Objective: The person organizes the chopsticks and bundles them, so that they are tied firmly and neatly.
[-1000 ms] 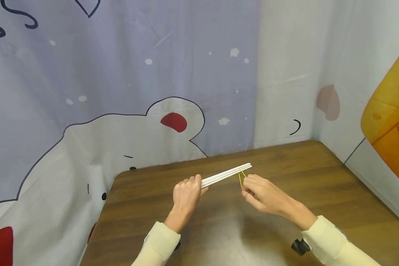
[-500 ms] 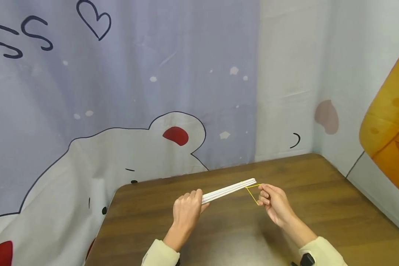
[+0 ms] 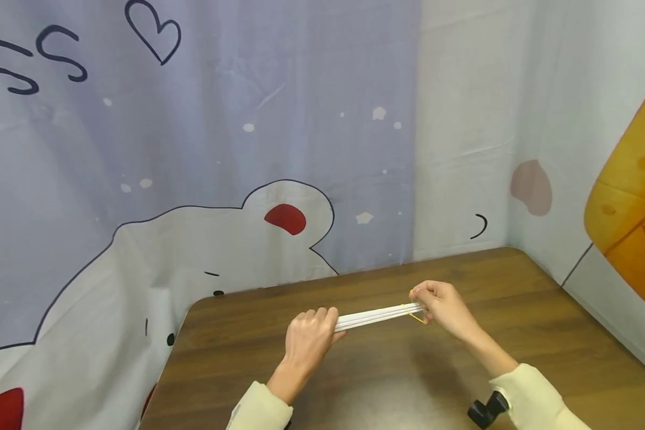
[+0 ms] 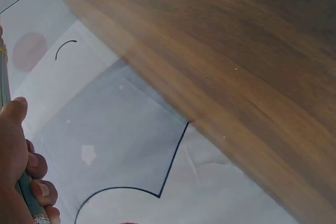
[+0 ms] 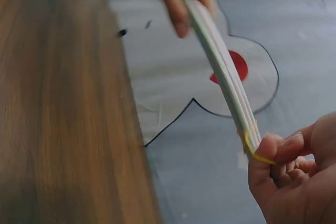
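My left hand [image 3: 310,337] grips one end of a bundle of slim white sticks [image 3: 373,318], held over the table and sloping slightly up to the right. A thin yellow rubber band [image 3: 416,318] goes round the bundle near its far end. Fingers of my right hand [image 3: 445,310] pinch the band right at that end, partly covering the stick tips. The right wrist view shows the band [image 5: 257,157] stretched from the sticks [image 5: 226,72] to the thumb and fingers. Only part of the left hand [image 4: 13,156] shows in the left wrist view.
Below the hands lies a brown wooden table [image 3: 236,358] with rounded corners. A printed cloth [image 3: 322,119] with a bear outline hangs behind it and continues along the right side.
My right hand first pulled the band out to the right of the sticks, and now it is back close at their tips. The left hand keeps its grip, and the bundle lies flatter.
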`<state>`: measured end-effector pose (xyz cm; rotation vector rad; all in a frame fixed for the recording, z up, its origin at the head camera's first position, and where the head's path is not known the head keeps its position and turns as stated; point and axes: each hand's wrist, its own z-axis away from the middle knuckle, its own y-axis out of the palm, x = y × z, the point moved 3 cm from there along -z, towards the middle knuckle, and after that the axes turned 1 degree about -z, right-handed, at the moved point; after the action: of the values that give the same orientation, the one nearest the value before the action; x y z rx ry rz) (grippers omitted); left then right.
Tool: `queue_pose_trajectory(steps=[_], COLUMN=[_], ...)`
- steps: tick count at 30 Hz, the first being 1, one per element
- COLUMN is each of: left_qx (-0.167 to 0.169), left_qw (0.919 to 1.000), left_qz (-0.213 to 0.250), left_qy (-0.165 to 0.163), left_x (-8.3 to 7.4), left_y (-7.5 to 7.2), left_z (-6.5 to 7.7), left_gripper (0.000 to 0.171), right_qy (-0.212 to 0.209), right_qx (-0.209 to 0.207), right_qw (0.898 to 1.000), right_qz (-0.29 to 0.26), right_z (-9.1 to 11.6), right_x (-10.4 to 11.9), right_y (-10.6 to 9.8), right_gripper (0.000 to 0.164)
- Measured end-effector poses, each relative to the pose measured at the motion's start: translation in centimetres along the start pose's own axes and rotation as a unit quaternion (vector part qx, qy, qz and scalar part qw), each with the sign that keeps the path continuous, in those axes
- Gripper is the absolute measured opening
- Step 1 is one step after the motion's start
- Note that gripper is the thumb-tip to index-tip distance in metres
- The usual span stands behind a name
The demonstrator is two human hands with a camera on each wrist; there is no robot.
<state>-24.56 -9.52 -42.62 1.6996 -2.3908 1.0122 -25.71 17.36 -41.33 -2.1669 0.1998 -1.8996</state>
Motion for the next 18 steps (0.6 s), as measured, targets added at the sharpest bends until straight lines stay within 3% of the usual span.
queue_pose_trajectory(steps=[3, 6, 9, 12, 18], left_qx=[0.014, 0.029, 0.035, 0.039, 0.059], left_qw=[0.9999, 0.9993, 0.9984, 0.9967, 0.994], left_qz=[-0.004, -0.008, -0.01, -0.016, -0.021], left_qy=[-0.008, -0.02, -0.043, -0.069, -0.089], left_x=[-0.4, -0.4, 0.0, 0.6, 1.3], left_y=[0.2, 0.4, 0.4, 0.4, 0.3], left_z=[-0.2, 0.0, 0.3, 0.6, 0.5], left_gripper=[0.058, 0.057, 0.055, 0.055, 0.054], right_qy=[-0.041, -0.081, -0.134, -0.179, -0.215], right_qx=[-0.03, -0.049, -0.065, -0.078, -0.108], right_qw=[0.992, 0.981, 0.966, 0.954, 0.933], right_qz=[0.113, 0.172, 0.21, 0.228, 0.267], right_z=[0.6, 1.4, 2.4, 3.4, 4.3], right_x=[0.9, 1.5, 1.8, 1.8, 1.9], right_y=[1.0, 2.5, 3.8, 4.6, 4.6], right_gripper=[0.021, 0.016, 0.012, 0.024, 0.035])
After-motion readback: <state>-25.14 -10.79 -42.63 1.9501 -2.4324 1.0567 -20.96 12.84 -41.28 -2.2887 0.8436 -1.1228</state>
